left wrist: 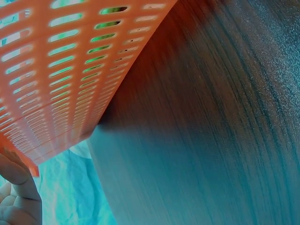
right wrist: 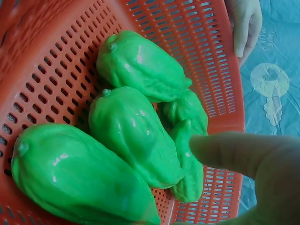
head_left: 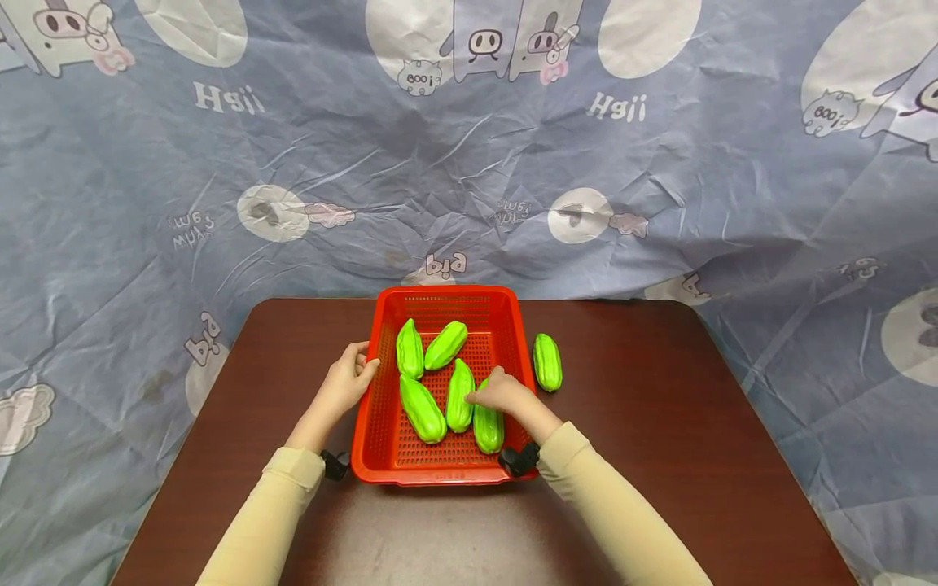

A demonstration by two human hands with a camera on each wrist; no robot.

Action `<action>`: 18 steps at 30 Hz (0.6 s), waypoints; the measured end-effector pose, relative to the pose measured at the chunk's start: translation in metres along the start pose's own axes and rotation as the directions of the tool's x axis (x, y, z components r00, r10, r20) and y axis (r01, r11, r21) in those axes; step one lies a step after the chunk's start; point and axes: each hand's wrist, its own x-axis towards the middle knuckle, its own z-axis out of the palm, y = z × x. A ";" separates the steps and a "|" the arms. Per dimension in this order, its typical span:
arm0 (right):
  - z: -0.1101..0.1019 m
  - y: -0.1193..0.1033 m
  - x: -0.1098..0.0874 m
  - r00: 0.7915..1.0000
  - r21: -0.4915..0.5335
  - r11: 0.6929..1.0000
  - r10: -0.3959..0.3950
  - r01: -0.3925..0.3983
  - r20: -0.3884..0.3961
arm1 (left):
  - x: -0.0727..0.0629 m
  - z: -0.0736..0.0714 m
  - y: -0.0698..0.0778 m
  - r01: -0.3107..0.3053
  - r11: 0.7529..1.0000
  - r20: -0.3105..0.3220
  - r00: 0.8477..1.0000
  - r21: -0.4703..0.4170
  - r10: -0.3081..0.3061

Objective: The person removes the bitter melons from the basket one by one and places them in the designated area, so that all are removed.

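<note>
A red perforated plastic basket (head_left: 443, 477) holds several glossy green, ribbed, papaya-like fruits. My left hand (head_left: 349, 379) grips the basket's left rim, thumb over the top. Its curled fingers (left wrist: 18, 183) show at the basket's edge in the left wrist view. Over the right part of the basket, my right hand (head_left: 506, 392) is above the far end of the front right fruit (head_left: 488, 427). Its straight thumb (right wrist: 225, 149) points toward the middle fruit (right wrist: 133, 136), apart from the front right one; the other fingers are hidden. Another such fruit (head_left: 547, 362) lies outside, right of the basket.
The basket stands on a dark brown wooden table (head_left: 645, 423). Behind and around the table hangs a wrinkled blue-grey cloth (head_left: 418, 179) with cartoon prints. Black straps (head_left: 520, 460) sit at both wrists, below cream sleeves.
</note>
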 end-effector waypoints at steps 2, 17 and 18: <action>0.001 0.000 0.000 1.000 -0.003 1.000 0.003 -0.003 0.024 | 0.000 0.000 0.000 0.001 1.000 -0.001 1.000 0.000 -0.001; 0.010 -0.001 0.024 0.992 -0.242 0.970 -0.004 0.035 0.125 | -0.001 0.000 0.001 0.008 1.000 -0.002 1.000 0.000 -0.008; 0.014 0.003 0.031 0.992 -0.250 0.968 0.008 0.024 0.125 | -0.001 0.000 0.001 0.007 1.000 -0.002 1.000 0.001 -0.007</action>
